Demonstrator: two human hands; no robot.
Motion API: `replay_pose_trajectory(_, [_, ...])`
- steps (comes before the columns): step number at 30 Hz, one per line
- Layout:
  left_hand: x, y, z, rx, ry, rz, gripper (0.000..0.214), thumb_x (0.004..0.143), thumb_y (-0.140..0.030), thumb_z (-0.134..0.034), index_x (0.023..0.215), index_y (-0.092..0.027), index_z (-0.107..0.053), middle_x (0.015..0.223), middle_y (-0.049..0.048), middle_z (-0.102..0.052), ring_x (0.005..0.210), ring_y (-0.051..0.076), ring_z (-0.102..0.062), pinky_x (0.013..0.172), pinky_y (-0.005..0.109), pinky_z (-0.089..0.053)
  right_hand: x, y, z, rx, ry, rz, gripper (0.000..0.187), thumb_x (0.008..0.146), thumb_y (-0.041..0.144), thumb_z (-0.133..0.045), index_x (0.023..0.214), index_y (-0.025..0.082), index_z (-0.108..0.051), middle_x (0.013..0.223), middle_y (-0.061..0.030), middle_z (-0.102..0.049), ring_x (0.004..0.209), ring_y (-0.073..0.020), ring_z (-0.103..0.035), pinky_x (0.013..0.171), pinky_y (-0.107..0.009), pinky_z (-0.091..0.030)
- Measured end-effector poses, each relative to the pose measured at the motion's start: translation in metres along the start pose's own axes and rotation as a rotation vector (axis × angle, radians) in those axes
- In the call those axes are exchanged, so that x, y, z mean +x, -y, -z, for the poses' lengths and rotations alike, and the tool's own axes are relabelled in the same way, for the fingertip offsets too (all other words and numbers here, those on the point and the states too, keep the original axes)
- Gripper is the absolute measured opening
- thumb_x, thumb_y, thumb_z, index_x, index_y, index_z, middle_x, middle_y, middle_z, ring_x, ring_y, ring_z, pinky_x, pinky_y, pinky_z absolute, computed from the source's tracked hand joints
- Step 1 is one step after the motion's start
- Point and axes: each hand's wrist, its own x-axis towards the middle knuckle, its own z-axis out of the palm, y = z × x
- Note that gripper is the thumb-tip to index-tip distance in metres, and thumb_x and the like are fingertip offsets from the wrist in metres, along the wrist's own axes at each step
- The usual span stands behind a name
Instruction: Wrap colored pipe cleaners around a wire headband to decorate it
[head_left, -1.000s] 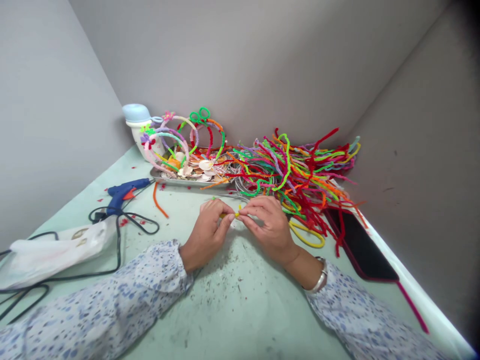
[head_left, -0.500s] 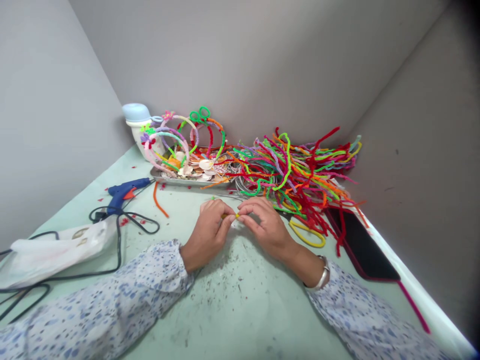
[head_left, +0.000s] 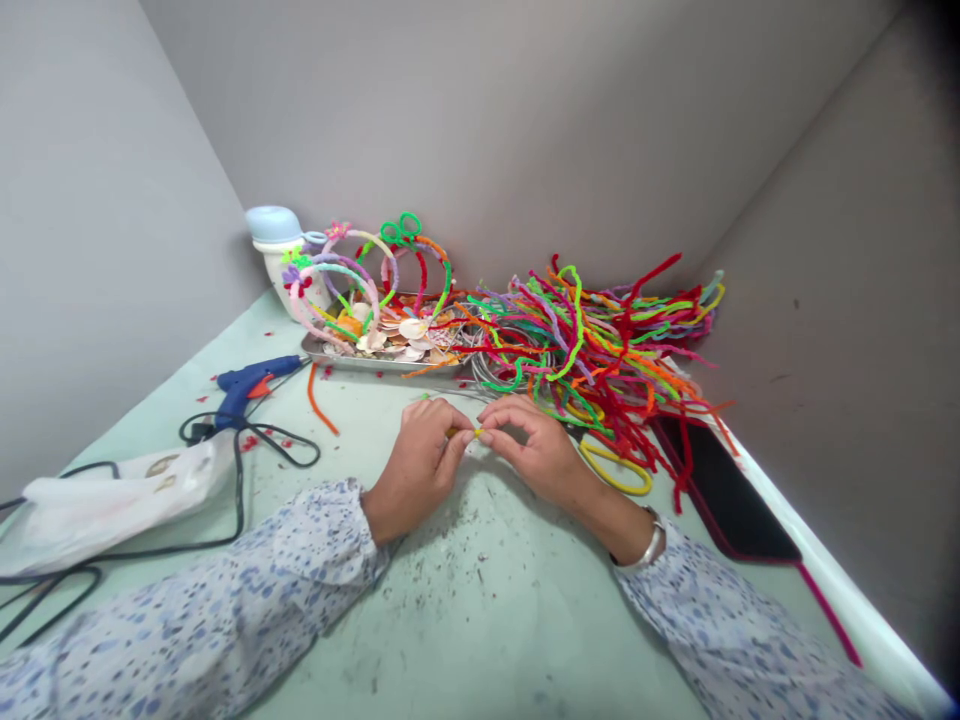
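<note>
Both hands meet at the middle of the table, fingertips almost touching. My left hand point(head_left: 425, 455) pinches a short yellow piece of pipe cleaner point(head_left: 478, 433) between thumb and forefinger. On its other side, my right hand point(head_left: 534, 445) grips the same piece with thumb and forefinger. Only a bit of yellow shows between the fingertips; the rest is hidden. Just behind the hands runs a thin grey wire point(head_left: 459, 392). Yellow-handled scissors point(head_left: 616, 470) lie right of my right hand, partly under a heap of colourful pipe cleaners point(head_left: 592, 340).
Behind the hands is a metal tray point(head_left: 382, 362) with shells and several pipe-cleaner headbands point(head_left: 420, 270). A white cup with a blue lid point(head_left: 274, 235), a blue glue gun point(head_left: 244, 385) with its cord and a plastic bag point(head_left: 142, 490) are left. A phone point(head_left: 739, 490) lies right.
My right hand has shifted very slightly to the right, and the yellow piece with it. The pinch of both hands looks the same.
</note>
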Motion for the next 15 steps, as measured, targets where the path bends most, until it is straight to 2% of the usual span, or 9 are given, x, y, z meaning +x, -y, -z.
replay_pose_trajectory(10, [0.0, -0.0006, 0.0004, 0.017, 0.026, -0.016, 0.014, 0.093, -0.025, -0.045, 0.086, -0.02, -0.055, 0.082, 0.0029, -0.056, 0.082, 0.02, -0.05, 0.082, 0.039, -0.038, 0.0013, 0.001, 0.0029, 0.076, 0.117, -0.027, 0.012, 0.087, 0.025, -0.059, 0.077, 0.02, -0.063, 0.094, -0.0039, -0.065, 0.094, -0.0183, -0.06, 0.089, -0.036, -0.044])
replay_pose_trajectory(15, [0.0001, 0.0, -0.0003, -0.001, 0.016, -0.02, 0.013, 0.093, -0.024, -0.045, 0.086, -0.019, -0.054, 0.081, 0.0027, -0.056, 0.081, 0.019, -0.05, 0.082, 0.038, -0.037, 0.0007, -0.0024, 0.003, 0.096, 0.086, -0.028, 0.011, 0.087, 0.027, -0.059, 0.08, 0.021, -0.064, 0.097, -0.0041, -0.066, 0.1, -0.0191, -0.058, 0.094, -0.037, -0.042])
